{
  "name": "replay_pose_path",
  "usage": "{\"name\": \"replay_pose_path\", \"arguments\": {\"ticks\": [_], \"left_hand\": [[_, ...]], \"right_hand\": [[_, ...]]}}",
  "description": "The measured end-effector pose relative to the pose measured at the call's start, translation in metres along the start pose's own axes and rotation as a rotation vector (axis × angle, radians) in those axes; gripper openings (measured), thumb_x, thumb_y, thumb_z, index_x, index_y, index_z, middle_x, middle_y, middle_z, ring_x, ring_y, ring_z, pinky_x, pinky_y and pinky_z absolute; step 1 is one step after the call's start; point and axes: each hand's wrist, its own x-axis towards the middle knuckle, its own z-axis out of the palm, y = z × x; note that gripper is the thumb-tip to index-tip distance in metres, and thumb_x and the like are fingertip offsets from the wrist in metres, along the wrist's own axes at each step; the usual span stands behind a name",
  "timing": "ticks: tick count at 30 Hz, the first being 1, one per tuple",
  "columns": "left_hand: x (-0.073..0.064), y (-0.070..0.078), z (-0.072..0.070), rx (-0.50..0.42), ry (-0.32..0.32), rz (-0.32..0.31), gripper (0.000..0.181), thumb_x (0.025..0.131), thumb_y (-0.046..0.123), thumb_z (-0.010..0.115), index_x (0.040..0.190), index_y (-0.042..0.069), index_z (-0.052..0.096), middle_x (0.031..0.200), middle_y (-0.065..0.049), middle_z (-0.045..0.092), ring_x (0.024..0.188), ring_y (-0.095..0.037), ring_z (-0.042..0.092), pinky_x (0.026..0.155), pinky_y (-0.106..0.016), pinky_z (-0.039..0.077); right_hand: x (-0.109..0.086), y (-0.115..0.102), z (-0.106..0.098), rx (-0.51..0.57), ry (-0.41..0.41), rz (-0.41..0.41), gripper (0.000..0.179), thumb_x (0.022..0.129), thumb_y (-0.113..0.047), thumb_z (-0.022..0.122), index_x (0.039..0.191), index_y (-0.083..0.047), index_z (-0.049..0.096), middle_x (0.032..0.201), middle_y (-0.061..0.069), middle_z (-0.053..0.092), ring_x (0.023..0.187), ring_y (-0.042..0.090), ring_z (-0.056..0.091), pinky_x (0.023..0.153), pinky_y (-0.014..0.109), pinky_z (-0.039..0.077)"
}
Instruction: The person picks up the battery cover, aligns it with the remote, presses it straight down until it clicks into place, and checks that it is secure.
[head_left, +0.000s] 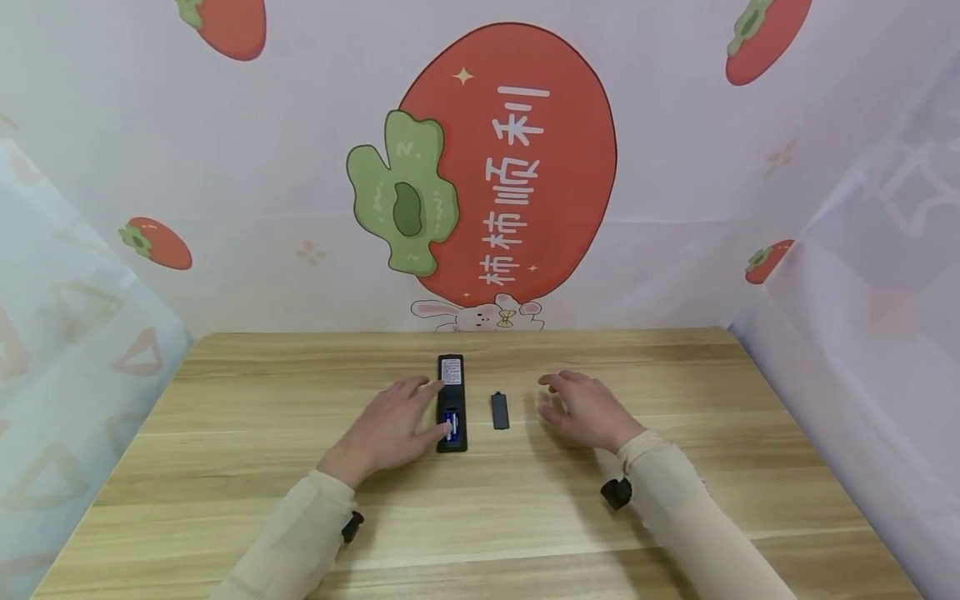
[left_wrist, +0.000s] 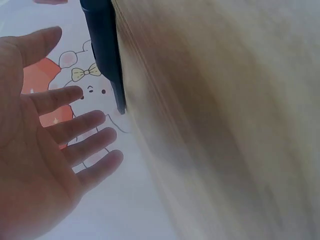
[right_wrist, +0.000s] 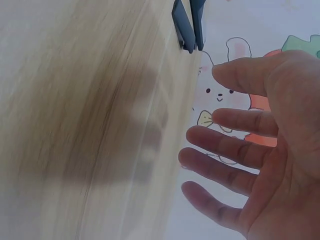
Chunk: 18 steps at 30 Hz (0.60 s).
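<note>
A black remote control [head_left: 452,398] lies back side up on the table, its battery compartment uncovered at the near end. Blue-and-silver batteries [head_left: 452,427] sit in that compartment; how many cannot be made out. Right of the remote lies its dark battery cover [head_left: 500,411], apart from it. My left hand [head_left: 393,423] hovers beside the remote's left side, fingers spread and relaxed; in the left wrist view its palm [left_wrist: 40,150] holds nothing. My right hand [head_left: 588,408] is to the right of the cover, fingers loosely bent, and the right wrist view shows its palm bare.
The wooden table [head_left: 480,517] reaches back to a white cloth backdrop [head_left: 300,150] printed with persimmons and a rabbit. Cloth walls flank the table on both sides. A black wrist-camera piece [head_left: 617,493] hangs at the right cuff, another [head_left: 352,526] at the left.
</note>
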Motion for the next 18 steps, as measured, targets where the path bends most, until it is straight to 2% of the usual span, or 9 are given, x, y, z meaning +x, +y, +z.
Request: {"name": "replay_pose_path", "arguments": {"ticks": [10, 18], "left_hand": [[-0.001, 0.003, 0.005, -0.004, -0.075, -0.013, 0.077, 0.093, 0.058, 0.064, 0.152, 0.011, 0.047, 0.154, -0.021, 0.043, 0.141, -0.040, 0.041, 0.114, -0.058, 0.034], [-0.002, 0.000, 0.008, 0.007, -0.090, -0.009, 0.078, 0.092, 0.056, 0.067, 0.150, 0.008, 0.049, 0.150, -0.021, 0.047, 0.139, -0.040, 0.043, 0.112, -0.058, 0.036]], "right_hand": [[0.010, -0.009, 0.007, -0.023, -0.034, -0.025, 0.046, 0.095, -0.028, 0.073, 0.133, -0.004, 0.063, 0.119, 0.010, 0.067, 0.107, 0.028, 0.065, 0.095, 0.051, 0.051], [0.017, -0.020, 0.010, -0.024, -0.085, 0.001, 0.051, 0.094, -0.032, 0.074, 0.136, -0.006, 0.062, 0.127, 0.011, 0.065, 0.116, 0.032, 0.062, 0.102, 0.053, 0.047]]}}
